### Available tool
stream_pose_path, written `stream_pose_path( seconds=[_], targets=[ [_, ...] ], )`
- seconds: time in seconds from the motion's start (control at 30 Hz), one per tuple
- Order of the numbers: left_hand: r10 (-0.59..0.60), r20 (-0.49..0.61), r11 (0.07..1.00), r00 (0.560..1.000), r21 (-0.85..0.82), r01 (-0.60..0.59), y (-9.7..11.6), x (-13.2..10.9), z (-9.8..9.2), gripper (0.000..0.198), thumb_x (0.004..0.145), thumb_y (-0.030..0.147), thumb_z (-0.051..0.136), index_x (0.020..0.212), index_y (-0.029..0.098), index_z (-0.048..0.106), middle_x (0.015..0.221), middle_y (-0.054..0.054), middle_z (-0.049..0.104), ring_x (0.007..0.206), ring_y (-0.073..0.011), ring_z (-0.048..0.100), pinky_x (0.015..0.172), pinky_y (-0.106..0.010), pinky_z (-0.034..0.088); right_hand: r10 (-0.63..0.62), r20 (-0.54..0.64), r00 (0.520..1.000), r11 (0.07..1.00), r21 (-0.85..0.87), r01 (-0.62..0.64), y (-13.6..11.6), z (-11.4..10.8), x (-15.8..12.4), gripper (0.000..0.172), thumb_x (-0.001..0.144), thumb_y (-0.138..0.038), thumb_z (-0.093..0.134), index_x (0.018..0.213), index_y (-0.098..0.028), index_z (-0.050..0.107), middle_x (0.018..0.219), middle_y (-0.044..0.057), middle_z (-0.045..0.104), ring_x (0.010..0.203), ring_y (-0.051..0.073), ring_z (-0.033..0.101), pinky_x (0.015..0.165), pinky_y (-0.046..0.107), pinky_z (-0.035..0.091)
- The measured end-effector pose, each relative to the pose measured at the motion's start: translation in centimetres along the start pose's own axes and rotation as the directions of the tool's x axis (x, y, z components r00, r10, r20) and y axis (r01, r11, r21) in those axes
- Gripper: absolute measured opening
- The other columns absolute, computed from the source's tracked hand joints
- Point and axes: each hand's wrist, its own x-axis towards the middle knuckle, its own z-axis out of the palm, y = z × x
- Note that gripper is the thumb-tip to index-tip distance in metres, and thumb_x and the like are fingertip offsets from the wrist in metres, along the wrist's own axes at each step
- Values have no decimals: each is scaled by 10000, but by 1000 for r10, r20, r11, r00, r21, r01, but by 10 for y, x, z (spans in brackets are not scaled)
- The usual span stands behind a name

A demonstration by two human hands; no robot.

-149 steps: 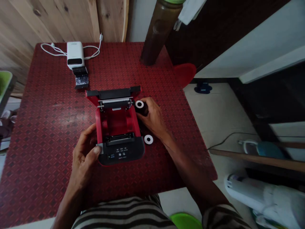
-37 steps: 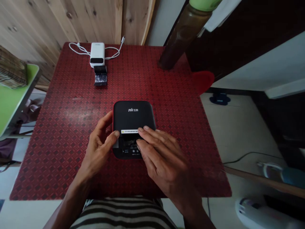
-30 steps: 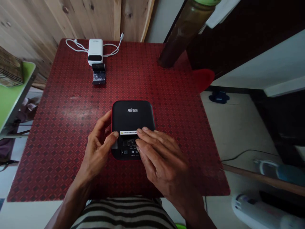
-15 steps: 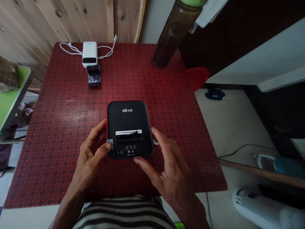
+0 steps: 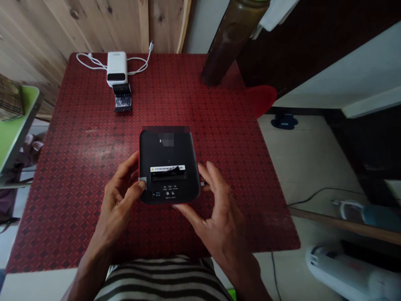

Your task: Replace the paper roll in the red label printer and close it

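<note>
A black receipt printer with a red underside sits lid-closed in the middle of the red patterned table. A strip of black paper pokes out of its front slot. My left hand grips the printer's left side, thumb on the grey latch at its front corner. My right hand cups the printer's right front corner, thumb under the front edge and fingers along the side.
A white power bank with a white cable lies at the table's far left, a small black block just in front of it. A tall brown bottle stands at the far edge. A green stool is left of the table.
Five seconds ago the printer's lid stood open showing its red inside, with rolls beside it; now it is closed. My right hand slid off the lid to the right front corner.
</note>
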Motion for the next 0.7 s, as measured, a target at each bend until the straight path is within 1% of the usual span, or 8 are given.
stream_pose_path(
  seconds=[0.13, 0.3, 0.47, 0.53, 0.6, 0.7],
  targets=[
    [-6, -12, 1000, 1000, -18, 6, 2, 1, 4, 556, 1066, 375, 843, 1614, 382, 755, 1668, -39, 747, 1563, -342, 703, 1289, -475, 608, 31, 6, 999, 998, 53, -32, 2, 3, 1, 1045, 1082, -416, 852, 1896, -293, 209, 1579, 238, 763, 1378, 403, 828, 1078, 585, 761],
    [-47, -46, 996, 998, -71, 44, 3, 0, 10, 550, 1041, 348, 844, 1585, 392, 775, 1652, -28, 761, 1561, -335, 706, 1295, -477, 602, 61, 15, 998, 993, 95, -63, 3, 1, 0, 1040, 1062, -386, 879, 1882, -293, 247, 1567, 226, 773, 1361, 387, 836, 1073, 561, 764],
    [-61, -97, 996, 993, -72, 54, -1, 0, 12, 546, 1032, 366, 856, 1573, 374, 785, 1655, -41, 757, 1553, -348, 708, 1281, -489, 610, 70, 25, 997, 991, 109, -73, 1, 0, 1, 1093, 1041, -339, 904, 1888, -296, 215, 1569, 222, 776, 1367, 390, 832, 1085, 577, 758],
    [-54, -96, 998, 994, -50, 50, -3, 0, 11, 557, 1029, 359, 859, 1580, 375, 782, 1668, -41, 747, 1544, -349, 715, 1265, -484, 622, 67, 31, 997, 992, 105, -70, 0, 0, 1, 1096, 1041, -330, 902, 1887, -297, 205, 1591, 229, 764, 1378, 397, 827, 1103, 602, 747],
    [-32, -78, 998, 996, -51, 28, -4, 1, 10, 566, 1023, 362, 860, 1583, 383, 779, 1666, -35, 750, 1527, -343, 729, 1242, -467, 636, 60, 45, 997, 994, 90, -64, 0, 0, 2, 1063, 1047, -339, 894, 1878, -300, 232, 1594, 228, 764, 1372, 397, 829, 1105, 608, 743],
    [-6, -52, 996, 999, -90, 2, -6, 2, 9, 561, 1024, 398, 864, 1578, 392, 780, 1645, -24, 766, 1518, -332, 737, 1224, -448, 647, 56, 92, 994, 993, 97, -65, 1, -7, 5, 1001, 1064, -406, 876, 1859, -296, 277, 1586, 218, 771, 1363, 382, 832, 1095, 589, 747]
  ],
)
